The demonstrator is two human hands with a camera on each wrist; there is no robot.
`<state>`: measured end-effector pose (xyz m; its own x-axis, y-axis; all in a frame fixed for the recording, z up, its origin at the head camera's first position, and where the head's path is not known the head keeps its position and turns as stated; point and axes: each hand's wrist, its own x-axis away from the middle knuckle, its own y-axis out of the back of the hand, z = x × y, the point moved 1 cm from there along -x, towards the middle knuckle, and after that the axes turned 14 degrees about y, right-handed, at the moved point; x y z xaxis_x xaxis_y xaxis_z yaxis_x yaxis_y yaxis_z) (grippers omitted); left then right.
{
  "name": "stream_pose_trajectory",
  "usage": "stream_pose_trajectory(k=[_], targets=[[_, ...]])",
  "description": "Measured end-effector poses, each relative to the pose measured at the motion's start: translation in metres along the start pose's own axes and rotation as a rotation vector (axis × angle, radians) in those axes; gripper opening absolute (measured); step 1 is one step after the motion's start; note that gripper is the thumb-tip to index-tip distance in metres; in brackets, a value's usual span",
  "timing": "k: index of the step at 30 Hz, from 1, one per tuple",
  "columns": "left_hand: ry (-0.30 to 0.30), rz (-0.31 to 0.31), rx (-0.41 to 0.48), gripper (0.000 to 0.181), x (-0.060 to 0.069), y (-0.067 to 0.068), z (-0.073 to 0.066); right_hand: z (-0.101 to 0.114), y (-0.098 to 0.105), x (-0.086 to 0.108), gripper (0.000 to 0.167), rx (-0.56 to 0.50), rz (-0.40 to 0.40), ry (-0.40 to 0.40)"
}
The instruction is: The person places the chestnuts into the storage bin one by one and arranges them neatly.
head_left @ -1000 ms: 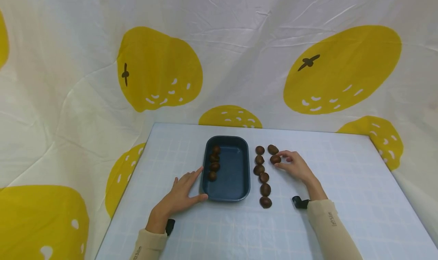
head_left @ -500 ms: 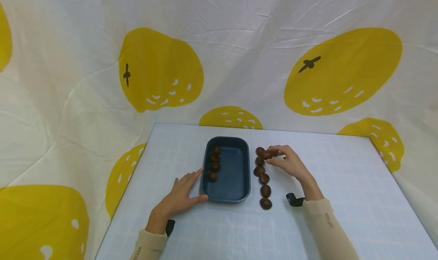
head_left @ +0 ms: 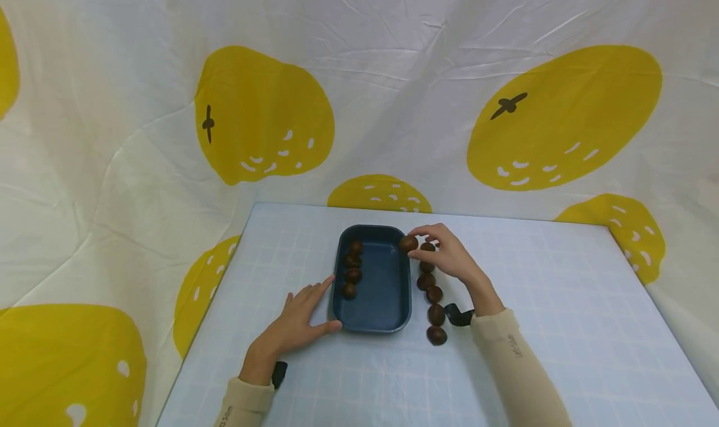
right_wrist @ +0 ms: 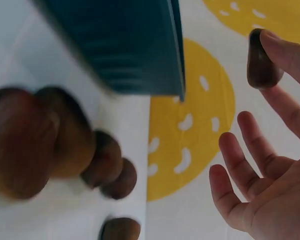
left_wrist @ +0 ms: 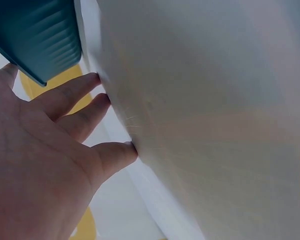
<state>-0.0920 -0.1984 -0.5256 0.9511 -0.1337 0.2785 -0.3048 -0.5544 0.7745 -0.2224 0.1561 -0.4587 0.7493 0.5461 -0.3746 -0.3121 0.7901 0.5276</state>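
Thumb and index finger of my right hand [head_left: 449, 258] pinch a brown chestnut [head_left: 409, 244] above the far right rim of a dark blue tray [head_left: 382, 302]. In the right wrist view the held chestnut [right_wrist: 262, 65] is lifted, and the other fingers are apart from it. Inside the tray, several chestnuts [head_left: 353, 275] lie in a line along its left side. My left hand [head_left: 298, 324] is spread at the tray's near left corner, its fingertips against the side and the table; the left wrist view shows the fingers [left_wrist: 85, 117] extended, holding nothing.
A column of several chestnuts [head_left: 435, 315] lies on the table right of the tray, its far part partly covered by my right hand. In the right wrist view one chestnut [right_wrist: 121, 229] sits apart from that column. A fruit-patterned cloth [head_left: 393, 102] hangs behind the table.
My right hand has picked up a chestnut from the right-hand column and carried it left across the other column to the tray's rim. The left hand has stayed in place.
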Motion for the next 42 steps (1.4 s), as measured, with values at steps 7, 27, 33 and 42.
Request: stream_pose_trajectory(k=[7,27,33,42], targets=[[0.002,-0.001,0.004,0.096,0.001,0.000,0.000,0.018,-0.019,-0.026,0.038,0.014,0.052,0.088],[0.007,-0.006,0.002,0.094,0.001,-0.001,0.000,0.029,-0.086,-0.065,0.035,0.058,0.370,0.277],[0.005,-0.001,0.000,0.095,0.001,0.001,-0.003,0.020,-0.095,-0.066,0.036,0.060,0.540,0.269],[-0.006,-0.006,-0.008,0.095,-0.001,-0.001,0.002,0.008,-0.116,-0.069,0.033,-0.051,0.678,0.373]])
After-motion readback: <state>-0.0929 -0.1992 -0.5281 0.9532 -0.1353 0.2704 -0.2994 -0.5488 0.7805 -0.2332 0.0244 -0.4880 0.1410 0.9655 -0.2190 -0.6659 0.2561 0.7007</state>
